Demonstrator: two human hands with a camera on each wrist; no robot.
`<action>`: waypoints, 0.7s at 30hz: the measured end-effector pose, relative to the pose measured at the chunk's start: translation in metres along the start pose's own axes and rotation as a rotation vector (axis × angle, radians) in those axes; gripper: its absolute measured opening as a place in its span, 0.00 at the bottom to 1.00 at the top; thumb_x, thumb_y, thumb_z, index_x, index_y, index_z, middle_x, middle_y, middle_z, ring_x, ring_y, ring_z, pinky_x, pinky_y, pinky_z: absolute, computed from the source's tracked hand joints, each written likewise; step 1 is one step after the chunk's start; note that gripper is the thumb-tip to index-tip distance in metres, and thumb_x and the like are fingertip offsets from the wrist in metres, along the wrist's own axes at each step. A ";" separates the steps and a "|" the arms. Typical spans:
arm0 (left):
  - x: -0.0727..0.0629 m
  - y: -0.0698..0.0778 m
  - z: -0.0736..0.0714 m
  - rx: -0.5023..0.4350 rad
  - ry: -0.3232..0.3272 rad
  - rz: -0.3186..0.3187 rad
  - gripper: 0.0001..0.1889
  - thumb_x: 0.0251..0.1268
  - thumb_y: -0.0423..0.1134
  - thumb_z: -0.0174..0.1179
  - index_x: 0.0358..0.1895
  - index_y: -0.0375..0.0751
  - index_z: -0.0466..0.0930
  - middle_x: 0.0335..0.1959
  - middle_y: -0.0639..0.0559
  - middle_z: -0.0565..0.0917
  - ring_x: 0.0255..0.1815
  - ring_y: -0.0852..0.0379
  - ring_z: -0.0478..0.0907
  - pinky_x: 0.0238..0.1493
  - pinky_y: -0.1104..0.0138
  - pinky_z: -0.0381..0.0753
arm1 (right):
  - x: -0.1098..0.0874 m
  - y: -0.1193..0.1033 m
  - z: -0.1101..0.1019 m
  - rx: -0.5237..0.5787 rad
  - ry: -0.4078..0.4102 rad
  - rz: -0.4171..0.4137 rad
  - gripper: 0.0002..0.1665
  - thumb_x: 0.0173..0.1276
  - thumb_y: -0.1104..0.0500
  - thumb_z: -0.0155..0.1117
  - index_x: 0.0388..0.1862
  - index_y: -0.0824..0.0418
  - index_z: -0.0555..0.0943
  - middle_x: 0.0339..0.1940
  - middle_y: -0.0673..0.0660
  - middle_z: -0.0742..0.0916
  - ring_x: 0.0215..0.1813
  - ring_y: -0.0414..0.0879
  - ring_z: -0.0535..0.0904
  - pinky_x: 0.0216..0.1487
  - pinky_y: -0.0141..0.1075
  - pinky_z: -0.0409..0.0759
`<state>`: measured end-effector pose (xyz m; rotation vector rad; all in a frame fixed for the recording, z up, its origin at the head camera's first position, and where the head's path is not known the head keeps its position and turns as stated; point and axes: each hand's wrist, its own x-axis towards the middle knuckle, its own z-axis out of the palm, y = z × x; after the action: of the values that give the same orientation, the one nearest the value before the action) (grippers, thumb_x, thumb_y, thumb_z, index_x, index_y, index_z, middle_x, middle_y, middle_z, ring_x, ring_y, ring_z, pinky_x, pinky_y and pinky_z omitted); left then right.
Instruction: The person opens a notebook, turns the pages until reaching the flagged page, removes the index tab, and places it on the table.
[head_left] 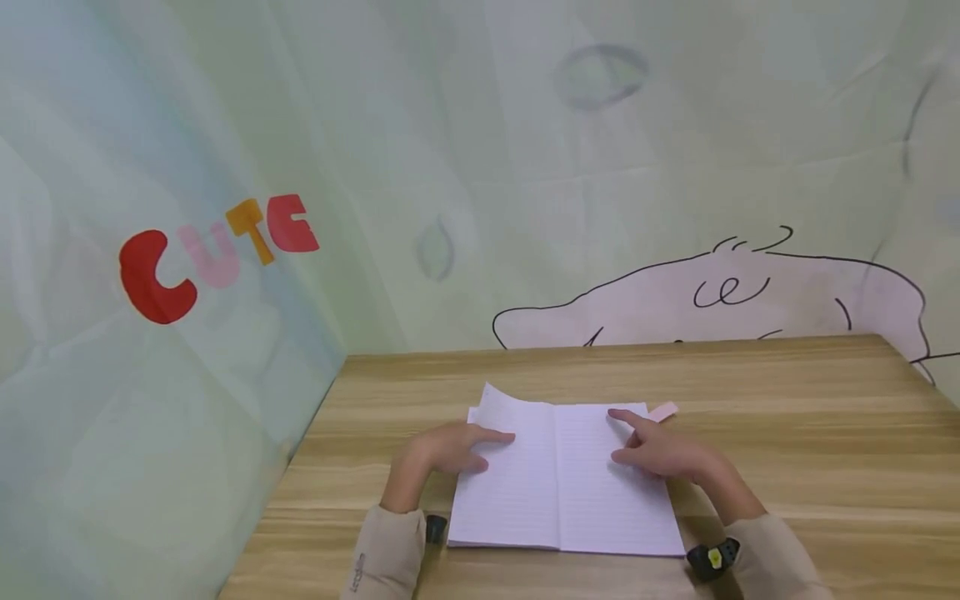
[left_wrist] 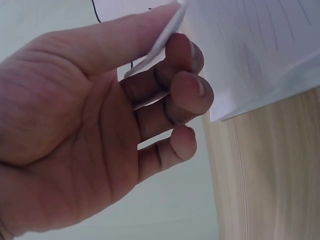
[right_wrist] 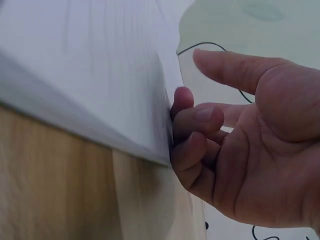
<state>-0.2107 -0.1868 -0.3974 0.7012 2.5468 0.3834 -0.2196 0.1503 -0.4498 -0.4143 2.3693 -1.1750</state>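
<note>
We find the notebook (head_left: 615, 518) lying open on the counter (head_left: 832, 433), a hand at each outer edge. The left hand (head_left: 450, 447) pinches a leaf (head_left: 495, 401) whose top corner stands raised; the right hand (head_left: 663, 450) grips nothing, forefinger and thumb extended over the facing page. We judge a light pinch best against creasing, with the right side steadied lest the notebook slide.

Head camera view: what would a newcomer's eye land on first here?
Probably the open notebook, bright white on the wooden table, its far left page corner curling up. Next come the colourful letters spelling CUTE on the backdrop, to the left. A black-outlined cartoon figure shows behind the table's far edge.
</note>
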 end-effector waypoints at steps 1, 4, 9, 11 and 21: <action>0.000 0.000 0.000 0.002 -0.001 -0.004 0.26 0.71 0.30 0.58 0.71 0.46 0.72 0.71 0.45 0.72 0.73 0.46 0.65 0.71 0.53 0.64 | -0.001 0.000 -0.002 -0.011 0.018 0.019 0.46 0.69 0.54 0.67 0.79 0.63 0.56 0.42 0.60 0.81 0.40 0.49 0.76 0.40 0.40 0.75; 0.001 -0.001 0.001 0.000 -0.009 -0.015 0.26 0.71 0.30 0.57 0.71 0.46 0.72 0.71 0.45 0.72 0.73 0.46 0.65 0.71 0.53 0.63 | -0.004 0.000 -0.005 -0.046 0.059 0.036 0.49 0.68 0.55 0.69 0.79 0.68 0.55 0.44 0.63 0.82 0.44 0.53 0.77 0.46 0.46 0.77; 0.003 -0.003 0.001 0.008 -0.031 -0.028 0.26 0.71 0.30 0.57 0.72 0.47 0.72 0.71 0.44 0.71 0.74 0.45 0.64 0.72 0.53 0.62 | -0.006 -0.001 -0.009 -0.085 0.088 0.069 0.53 0.67 0.53 0.71 0.77 0.74 0.51 0.46 0.65 0.81 0.45 0.54 0.77 0.49 0.50 0.77; 0.003 -0.004 0.001 0.003 -0.047 -0.038 0.27 0.71 0.30 0.57 0.72 0.48 0.71 0.72 0.44 0.71 0.74 0.45 0.64 0.72 0.53 0.61 | -0.007 0.000 -0.010 -0.092 0.089 0.073 0.53 0.65 0.54 0.72 0.76 0.75 0.52 0.46 0.66 0.80 0.46 0.55 0.76 0.50 0.51 0.76; 0.001 -0.008 0.003 -0.027 -0.062 -0.086 0.29 0.66 0.33 0.63 0.71 0.45 0.72 0.70 0.43 0.72 0.71 0.45 0.67 0.69 0.53 0.65 | -0.009 0.000 -0.007 -0.190 0.076 0.124 0.63 0.59 0.51 0.77 0.76 0.79 0.48 0.70 0.79 0.68 0.65 0.66 0.70 0.68 0.62 0.63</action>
<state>-0.2130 -0.1925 -0.4027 0.5820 2.4987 0.3601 -0.2163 0.1593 -0.4438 -0.2840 2.5430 -0.9289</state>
